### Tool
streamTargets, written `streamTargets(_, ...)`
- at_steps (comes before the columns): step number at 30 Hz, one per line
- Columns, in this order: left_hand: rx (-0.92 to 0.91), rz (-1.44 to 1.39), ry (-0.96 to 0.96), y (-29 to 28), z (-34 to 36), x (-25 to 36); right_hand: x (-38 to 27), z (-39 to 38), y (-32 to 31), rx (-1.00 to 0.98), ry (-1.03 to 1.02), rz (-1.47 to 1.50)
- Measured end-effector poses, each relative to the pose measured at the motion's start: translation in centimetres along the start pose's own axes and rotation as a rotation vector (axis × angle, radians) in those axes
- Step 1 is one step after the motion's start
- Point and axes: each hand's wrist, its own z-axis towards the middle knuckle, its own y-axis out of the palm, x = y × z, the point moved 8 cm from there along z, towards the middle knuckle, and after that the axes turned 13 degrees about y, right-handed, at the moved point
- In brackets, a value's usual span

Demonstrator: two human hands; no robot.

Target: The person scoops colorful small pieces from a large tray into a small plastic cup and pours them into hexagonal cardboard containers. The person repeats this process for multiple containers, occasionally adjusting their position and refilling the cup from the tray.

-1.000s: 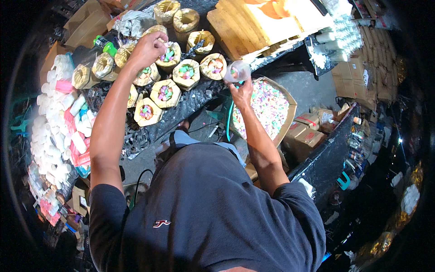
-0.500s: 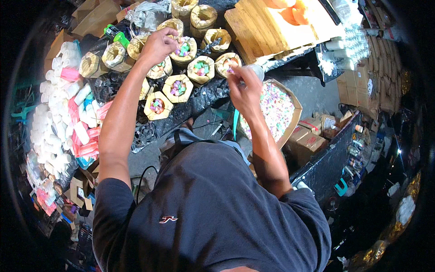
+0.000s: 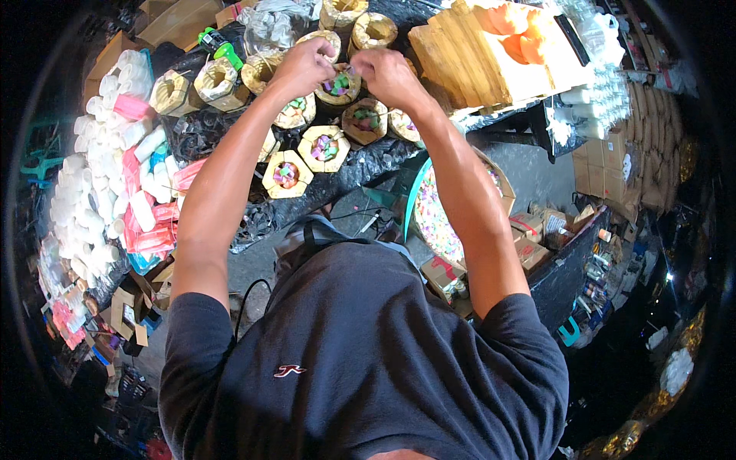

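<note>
My left hand (image 3: pixel 305 67) is over the far rows of hexagonal, pale-yellow hollow tubes, its fingers bent and drawn together. Just to its right, my right hand (image 3: pixel 386 77) has curled fingers and hangs over the same group. What either hand holds, if anything, is too small to see. Between them stands a tube filled with green and purple bits (image 3: pixel 339 86). Nearer me are a shaded filled tube (image 3: pixel 365 121), a tube with pink and green bits (image 3: pixel 323 149) and a tube with reddish bits (image 3: pixel 287 175). My right forearm partly covers another filled tube (image 3: pixel 404 126).
A teal-rimmed tub of colourful bits (image 3: pixel 437 218) stands under my right forearm. Hollow tubes (image 3: pixel 216 80) and a green bottle (image 3: pixel 222 47) are at the far left, beside piled white cylinders (image 3: pixel 100 184). Stacked yellowish slabs (image 3: pixel 452 57) lie at the far right, cartons (image 3: pixel 529 245) below.
My right hand has moved left and away from me, from the right-hand tubes to beside my left hand. My left hand has shifted slightly right; the whole view has shifted a little.
</note>
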Motion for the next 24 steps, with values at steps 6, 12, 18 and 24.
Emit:
streamTargets(6, -0.138, 0.008, -0.017, 1.0, 2.1, 0.8, -1.3, -4.4, 4.1, -0.231, 0.020, -0.436)
streamTargets(12, -0.237, 0.027, -0.073, 1.7, 2.2, 1.6, -1.1, -4.7, 3.6, -0.235, 0.056, -0.464)
streamTargets(18, -0.153, 0.225, 0.122, -3.7, 0.1, 4.3, 3.5, -4.2, 0.2, -0.031, 0.488, 0.426)
streamTargets(24, -0.222, 0.651, 0.149, -4.3, -6.9, 4.1, -0.7, -4.5, 4.0, -0.274, 0.476, 0.536)
